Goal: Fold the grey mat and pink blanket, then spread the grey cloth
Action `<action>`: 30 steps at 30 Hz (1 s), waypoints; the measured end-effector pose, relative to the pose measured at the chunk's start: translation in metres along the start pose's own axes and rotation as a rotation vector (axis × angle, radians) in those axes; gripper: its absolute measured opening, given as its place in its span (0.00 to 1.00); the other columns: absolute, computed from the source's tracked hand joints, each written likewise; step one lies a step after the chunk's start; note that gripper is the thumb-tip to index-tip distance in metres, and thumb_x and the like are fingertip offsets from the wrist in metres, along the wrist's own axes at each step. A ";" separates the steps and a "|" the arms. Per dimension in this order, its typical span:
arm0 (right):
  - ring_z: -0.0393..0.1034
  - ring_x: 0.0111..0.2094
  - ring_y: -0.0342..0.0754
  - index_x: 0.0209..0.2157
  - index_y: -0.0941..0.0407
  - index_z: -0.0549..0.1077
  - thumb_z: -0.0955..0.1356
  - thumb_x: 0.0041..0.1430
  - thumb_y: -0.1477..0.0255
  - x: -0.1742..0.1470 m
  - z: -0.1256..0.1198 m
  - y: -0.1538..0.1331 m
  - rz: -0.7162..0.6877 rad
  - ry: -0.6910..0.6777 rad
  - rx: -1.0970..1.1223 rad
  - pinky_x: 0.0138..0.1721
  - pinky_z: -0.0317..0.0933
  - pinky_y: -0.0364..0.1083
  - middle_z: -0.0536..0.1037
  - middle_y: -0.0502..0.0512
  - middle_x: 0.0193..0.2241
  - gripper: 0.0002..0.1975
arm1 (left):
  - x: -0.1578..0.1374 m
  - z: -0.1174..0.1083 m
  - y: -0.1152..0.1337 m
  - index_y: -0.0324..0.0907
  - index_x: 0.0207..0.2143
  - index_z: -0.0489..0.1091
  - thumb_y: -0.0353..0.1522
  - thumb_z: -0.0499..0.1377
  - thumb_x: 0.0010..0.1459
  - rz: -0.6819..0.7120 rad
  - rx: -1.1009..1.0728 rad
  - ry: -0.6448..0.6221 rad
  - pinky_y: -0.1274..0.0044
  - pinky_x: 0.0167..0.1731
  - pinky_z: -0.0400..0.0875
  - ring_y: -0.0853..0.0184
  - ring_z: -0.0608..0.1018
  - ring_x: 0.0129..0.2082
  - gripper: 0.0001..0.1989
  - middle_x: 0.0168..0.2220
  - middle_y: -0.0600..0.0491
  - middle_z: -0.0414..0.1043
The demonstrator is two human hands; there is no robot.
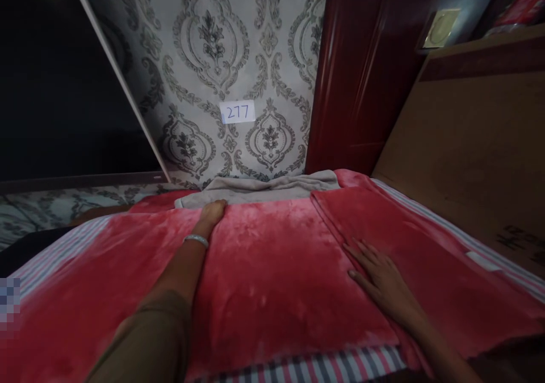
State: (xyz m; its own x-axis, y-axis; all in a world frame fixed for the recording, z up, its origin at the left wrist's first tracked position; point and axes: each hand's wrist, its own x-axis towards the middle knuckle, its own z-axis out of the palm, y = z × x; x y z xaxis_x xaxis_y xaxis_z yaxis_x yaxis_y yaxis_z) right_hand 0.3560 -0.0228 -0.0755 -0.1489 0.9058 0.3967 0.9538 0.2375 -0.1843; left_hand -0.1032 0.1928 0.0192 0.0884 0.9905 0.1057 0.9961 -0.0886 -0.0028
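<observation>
A red plush blanket (264,269) lies spread out in front of me, its right part folded over into a second layer. My left hand (213,211) is at the blanket's far edge, fingers curled closed on it, with a bracelet at the wrist. Over the edge of the folded layer lies my right hand (381,281), open, palm down and fingers spread. Beyond the far edge, close to my left hand, is a rumpled grey cloth (259,189). Striped fabric (323,369) shows from beneath the blanket at the front and both sides.
At the back is a patterned wall with a paper label (237,112) reading 277. A large dark screen (72,88) stands at left. On the right are a dark red wooden panel (344,88) and a big cardboard box (472,139) beside the bedding.
</observation>
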 end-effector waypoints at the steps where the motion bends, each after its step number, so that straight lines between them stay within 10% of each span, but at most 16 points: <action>1: 0.58 0.66 0.61 0.66 0.44 0.64 0.60 0.68 0.55 0.000 0.000 0.000 0.000 0.005 -0.002 0.60 0.60 0.66 0.64 0.56 0.66 0.28 | 0.000 -0.002 0.001 0.39 0.45 0.75 0.27 0.47 0.65 0.000 0.010 -0.005 0.72 0.49 0.71 0.60 0.80 0.49 0.17 0.47 0.43 0.80; 8: 0.57 0.67 0.61 0.66 0.48 0.65 0.58 0.68 0.54 -0.002 -0.014 -0.004 0.010 -0.013 0.005 0.60 0.59 0.64 0.65 0.59 0.66 0.29 | -0.009 -0.028 0.029 0.27 0.54 0.70 0.31 0.49 0.67 0.030 0.050 0.000 0.60 0.55 0.68 0.49 0.73 0.57 0.20 0.56 0.31 0.71; 16: 0.54 0.68 0.63 0.67 0.47 0.62 0.57 0.68 0.53 -0.005 -0.019 -0.003 0.028 -0.044 0.009 0.61 0.57 0.66 0.62 0.57 0.68 0.30 | -0.087 0.003 0.073 0.51 0.70 0.55 0.47 0.47 0.69 0.597 -0.035 -0.002 0.52 0.68 0.39 0.52 0.50 0.73 0.30 0.73 0.50 0.49; 30: 0.53 0.68 0.63 0.67 0.48 0.63 0.57 0.68 0.53 -0.002 -0.017 -0.001 0.029 -0.079 0.038 0.61 0.55 0.67 0.62 0.59 0.68 0.30 | -0.082 0.006 0.060 0.47 0.72 0.49 0.49 0.44 0.69 0.408 -0.073 -0.217 0.54 0.68 0.42 0.51 0.47 0.73 0.33 0.74 0.47 0.43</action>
State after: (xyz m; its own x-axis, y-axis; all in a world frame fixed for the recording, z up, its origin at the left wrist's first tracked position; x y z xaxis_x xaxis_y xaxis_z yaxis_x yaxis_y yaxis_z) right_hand 0.3598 -0.0304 -0.0611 -0.1430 0.9368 0.3192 0.9477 0.2226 -0.2287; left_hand -0.0505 0.1066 0.0046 0.4800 0.8715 -0.1003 0.8771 -0.4751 0.0703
